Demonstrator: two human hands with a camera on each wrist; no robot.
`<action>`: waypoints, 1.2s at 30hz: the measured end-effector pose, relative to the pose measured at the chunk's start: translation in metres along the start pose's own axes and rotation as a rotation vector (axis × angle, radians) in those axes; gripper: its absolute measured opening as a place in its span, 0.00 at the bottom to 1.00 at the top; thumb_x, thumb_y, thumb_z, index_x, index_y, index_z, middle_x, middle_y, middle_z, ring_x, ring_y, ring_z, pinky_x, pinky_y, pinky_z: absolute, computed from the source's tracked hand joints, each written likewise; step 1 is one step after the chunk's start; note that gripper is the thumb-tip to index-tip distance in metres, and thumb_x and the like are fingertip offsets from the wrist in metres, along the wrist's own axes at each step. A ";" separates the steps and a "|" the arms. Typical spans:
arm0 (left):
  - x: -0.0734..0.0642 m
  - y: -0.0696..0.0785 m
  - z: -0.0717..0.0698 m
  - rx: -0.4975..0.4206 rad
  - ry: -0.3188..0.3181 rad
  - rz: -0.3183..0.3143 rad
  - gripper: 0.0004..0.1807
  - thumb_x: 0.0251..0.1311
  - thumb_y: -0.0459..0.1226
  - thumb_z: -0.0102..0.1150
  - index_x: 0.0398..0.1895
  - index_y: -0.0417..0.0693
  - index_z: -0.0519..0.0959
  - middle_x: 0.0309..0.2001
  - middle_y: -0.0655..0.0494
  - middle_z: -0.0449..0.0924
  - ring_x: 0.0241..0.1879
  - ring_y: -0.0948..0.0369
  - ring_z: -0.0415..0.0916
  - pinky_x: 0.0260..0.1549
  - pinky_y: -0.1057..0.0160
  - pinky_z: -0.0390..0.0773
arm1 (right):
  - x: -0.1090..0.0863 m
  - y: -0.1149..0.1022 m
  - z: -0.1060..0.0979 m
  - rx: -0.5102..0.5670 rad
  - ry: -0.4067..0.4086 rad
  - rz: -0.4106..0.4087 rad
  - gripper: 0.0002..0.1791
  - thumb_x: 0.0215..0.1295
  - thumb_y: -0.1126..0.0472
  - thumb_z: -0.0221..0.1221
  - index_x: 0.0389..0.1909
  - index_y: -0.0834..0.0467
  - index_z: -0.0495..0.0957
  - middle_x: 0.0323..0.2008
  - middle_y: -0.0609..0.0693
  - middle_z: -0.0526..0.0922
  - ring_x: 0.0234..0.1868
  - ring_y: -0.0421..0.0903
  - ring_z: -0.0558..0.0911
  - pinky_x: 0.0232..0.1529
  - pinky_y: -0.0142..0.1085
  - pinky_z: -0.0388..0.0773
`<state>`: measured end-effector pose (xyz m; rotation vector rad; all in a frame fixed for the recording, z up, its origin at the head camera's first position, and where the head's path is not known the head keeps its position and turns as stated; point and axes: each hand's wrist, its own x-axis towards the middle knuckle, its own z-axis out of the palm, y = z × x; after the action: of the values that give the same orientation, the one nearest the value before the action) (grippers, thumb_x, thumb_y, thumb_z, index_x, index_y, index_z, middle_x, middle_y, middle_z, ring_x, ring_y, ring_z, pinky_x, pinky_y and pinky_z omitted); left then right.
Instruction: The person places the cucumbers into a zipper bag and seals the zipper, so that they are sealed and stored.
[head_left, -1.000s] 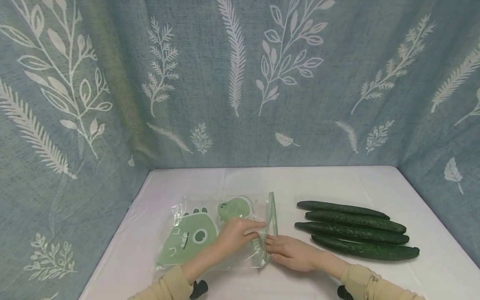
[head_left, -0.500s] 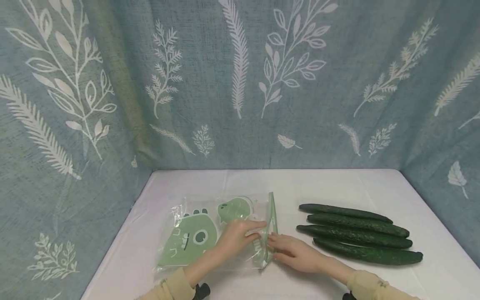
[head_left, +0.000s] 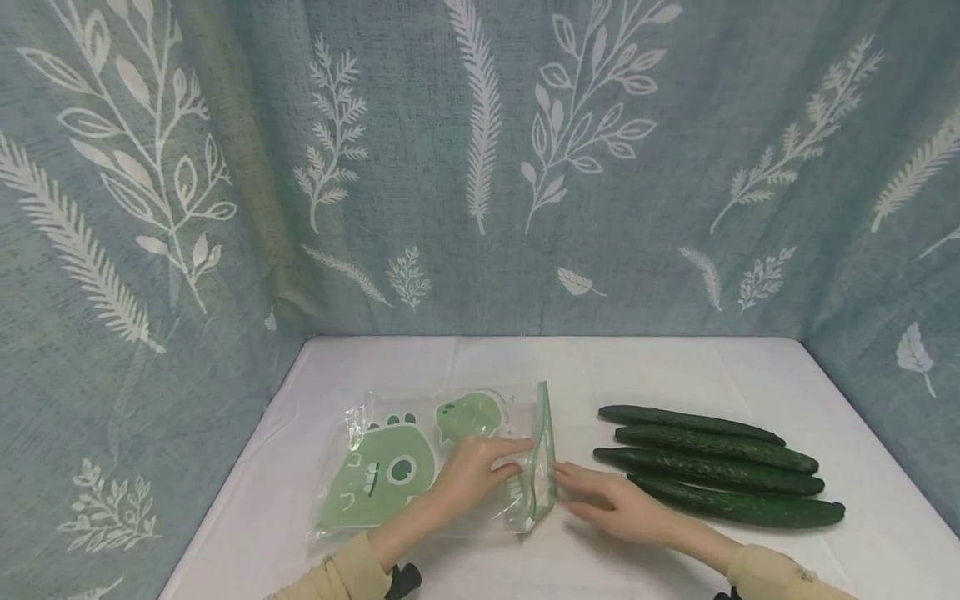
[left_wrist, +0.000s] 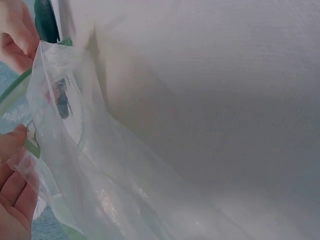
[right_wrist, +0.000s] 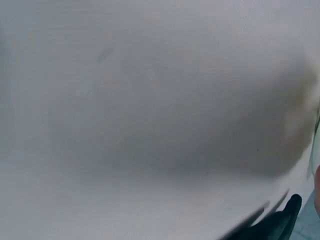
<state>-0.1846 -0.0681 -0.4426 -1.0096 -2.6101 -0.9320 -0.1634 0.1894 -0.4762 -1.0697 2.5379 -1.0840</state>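
A clear zip bag [head_left: 382,479] printed with green cartoon dinosaurs lies flat, its green-edged mouth [head_left: 543,417] facing right and gaping. My left hand [head_left: 476,471] reaches over the bag and pinches one layer at the mouth; the left wrist view shows the thumb on one side of the film [left_wrist: 90,165] and the fingers behind it. Beside the opening is my right hand [head_left: 618,508], its fingers extended, fingertips right at the outer edge of the mouth and thumb held apart below. Only a sliver of that hand shows in the right wrist view.
Several long dark green cucumbers [head_left: 720,477] lie side by side at the right, just beyond the right hand. A white cloth covers the table [head_left: 570,367]. Blue-green curtains [head_left: 420,167] with white leaf prints stand behind and at both sides.
My right hand has drawn a little to the right, from over the bag's edge to just beside it. The mouth gapes wider. The left hand keeps its pinch in place.
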 end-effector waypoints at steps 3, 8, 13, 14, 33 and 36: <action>0.000 0.000 0.000 0.006 -0.007 -0.003 0.19 0.50 0.34 0.67 0.49 0.48 0.82 0.48 0.56 0.84 0.48 0.59 0.82 0.48 0.64 0.81 | -0.005 0.000 -0.005 0.011 0.011 0.003 0.25 0.70 0.53 0.53 0.64 0.60 0.69 0.67 0.57 0.67 0.67 0.57 0.67 0.65 0.46 0.69; -0.002 0.001 -0.001 0.015 -0.013 -0.008 0.19 0.50 0.34 0.67 0.49 0.49 0.82 0.47 0.56 0.84 0.47 0.59 0.83 0.48 0.64 0.82 | -0.012 -0.001 -0.016 -0.010 0.046 -0.018 0.25 0.69 0.55 0.54 0.63 0.62 0.69 0.66 0.60 0.68 0.66 0.59 0.68 0.63 0.41 0.72; -0.003 0.001 -0.001 0.009 -0.016 -0.037 0.19 0.51 0.35 0.66 0.49 0.49 0.82 0.48 0.56 0.84 0.48 0.59 0.82 0.48 0.63 0.81 | -0.019 0.000 -0.027 -0.051 0.102 -0.021 0.25 0.67 0.58 0.56 0.64 0.60 0.69 0.65 0.61 0.70 0.64 0.56 0.71 0.59 0.34 0.76; -0.003 0.001 -0.001 0.005 -0.016 -0.041 0.19 0.51 0.35 0.66 0.49 0.50 0.82 0.48 0.56 0.84 0.48 0.59 0.82 0.49 0.63 0.81 | -0.020 0.001 -0.029 -0.063 0.118 -0.021 0.25 0.67 0.59 0.57 0.63 0.60 0.70 0.64 0.60 0.71 0.64 0.56 0.71 0.58 0.33 0.75; -0.001 0.000 -0.001 -0.002 0.010 -0.043 0.19 0.52 0.36 0.66 0.49 0.51 0.82 0.47 0.58 0.84 0.48 0.59 0.82 0.49 0.63 0.81 | -0.050 0.033 -0.080 -0.127 0.320 0.198 0.28 0.65 0.55 0.59 0.65 0.59 0.68 0.66 0.58 0.69 0.64 0.28 0.63 0.54 0.52 0.77; -0.001 -0.001 -0.001 -0.003 0.009 -0.044 0.19 0.52 0.36 0.66 0.50 0.51 0.82 0.48 0.58 0.84 0.48 0.59 0.82 0.48 0.63 0.81 | -0.055 0.041 -0.090 -0.107 0.329 0.237 0.29 0.66 0.55 0.58 0.65 0.60 0.67 0.66 0.60 0.68 0.67 0.43 0.67 0.55 0.58 0.73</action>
<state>-0.1844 -0.0694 -0.4427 -0.9492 -2.6344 -0.9480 -0.1838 0.2966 -0.4457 -0.6288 2.9146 -1.1485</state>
